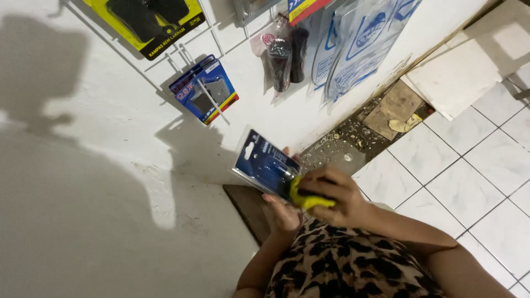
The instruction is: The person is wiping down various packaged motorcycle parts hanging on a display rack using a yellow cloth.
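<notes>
On the white wall, a yellow-and-black pack (152, 22) and a blue carded pack (205, 90) hang from wire hooks. Lower, the left hand (280, 212) cups a blue blister pack (265, 164) from beneath, near the wall's bottom edge. The right hand (337, 193) is closed around a yellow cloth (307, 201), pressed against that pack's lower corner, above the tiled floor (469, 165).

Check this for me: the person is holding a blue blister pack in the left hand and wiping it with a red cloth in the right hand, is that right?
Not quite: the cloth is yellow, not red. The head view shows the left hand holding the blue blister pack from underneath, while the right hand presses the yellow cloth against its lower end.
</notes>
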